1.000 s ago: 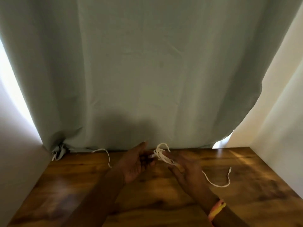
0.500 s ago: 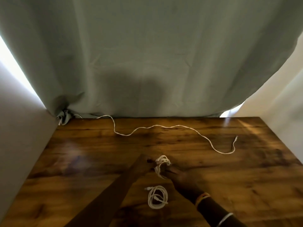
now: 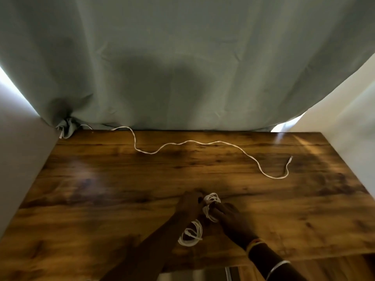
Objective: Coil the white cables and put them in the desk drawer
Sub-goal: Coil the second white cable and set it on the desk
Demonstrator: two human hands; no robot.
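A small bundle of white cable (image 3: 211, 205) sits between both hands above the near part of the wooden desk (image 3: 101, 189). My left hand (image 3: 189, 205) pinches it from the left and my right hand (image 3: 233, 220) grips it from the right. A second coiled white cable (image 3: 191, 234) lies flat on the desk just under my left wrist. A long loose white cable (image 3: 203, 141) snakes across the far side of the desk, its plug end at the right. A pale strip at the bottom edge may be the drawer (image 3: 192, 274); I cannot tell.
A grey-green curtain (image 3: 182, 67) hangs behind the desk and bunches at the back left corner. White walls close in on the left (image 3: 18, 159) and right (image 3: 349, 122). The desk's front edge runs along the lower right.
The view has tilted down from the curtain to the desk, so more of the desk and the long cable show. Both hands keep hold of the small bundle, now nearer me.
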